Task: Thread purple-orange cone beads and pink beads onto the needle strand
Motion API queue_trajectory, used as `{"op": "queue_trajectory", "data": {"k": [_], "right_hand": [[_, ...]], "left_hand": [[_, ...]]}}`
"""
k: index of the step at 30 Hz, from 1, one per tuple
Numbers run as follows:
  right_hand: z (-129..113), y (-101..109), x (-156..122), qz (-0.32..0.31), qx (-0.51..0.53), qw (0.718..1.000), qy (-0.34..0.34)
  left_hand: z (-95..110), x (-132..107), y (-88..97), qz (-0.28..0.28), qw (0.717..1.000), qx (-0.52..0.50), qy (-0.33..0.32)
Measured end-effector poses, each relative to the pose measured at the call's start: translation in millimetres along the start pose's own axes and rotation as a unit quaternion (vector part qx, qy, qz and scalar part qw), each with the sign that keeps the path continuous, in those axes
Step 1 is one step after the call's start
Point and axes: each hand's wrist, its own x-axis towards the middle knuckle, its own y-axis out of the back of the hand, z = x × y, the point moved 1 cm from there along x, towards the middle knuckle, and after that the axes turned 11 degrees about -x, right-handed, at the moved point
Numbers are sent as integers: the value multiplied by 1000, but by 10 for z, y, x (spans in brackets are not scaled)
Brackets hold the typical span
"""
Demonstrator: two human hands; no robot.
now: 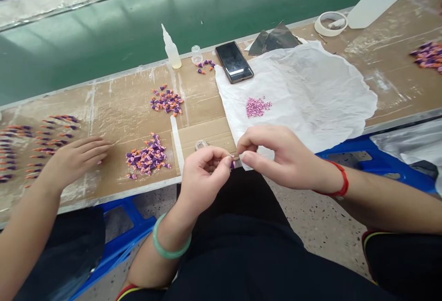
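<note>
Head view. Left hand (202,181), jade bangle (171,241) on the wrist: fingers curled, pinching a small purple piece (232,164) at lower centre. Right hand (288,156), red cord bracelet (341,182) on the wrist: thumb and forefinger closed on a thin stem (236,157), other fingers loosely curled. Piece and stem sit between the two hands' fingertips, just over the corner of a white tissue sheet (311,84); how they join is too small to tell.

Just beside the left hand: small clear glass cap (201,145). On the cardboard-covered bench (203,137), centre: two heaps of purple-and-orange cone-shaped pieces (148,157) (167,101). On the tissue: small heap of pink beads (258,107).

Far edge of bench: squeeze bottle (171,50), smartphone (234,61), masking tape roll (330,23). Upper right: further purple-and-orange pieces (428,57). Left of frame: a co-worker's open hand (78,159), fingers flat on the bench, near rows of the same pieces (37,149). Below the bench: blue stool frame (120,232).
</note>
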Motion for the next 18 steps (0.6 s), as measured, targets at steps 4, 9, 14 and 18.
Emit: {"op": "queue_trajectory", "data": {"k": [4,9,14,18], "right_hand": [[-23,-89,-2,11,12,1000,-10],[-23,-134,1,1,4,1000,0],[-44,-117,27,5,-14,1000,11],[-27,-153,20,-6,-45,999,22]], "left_hand": [[13,-26,16,3,1000,1,2],[3,-44,17,0,1000,12,2],[-16,-66,15,4,1000,-1,-2],[-50,-112,32,-3,1000,-21,2]]}}
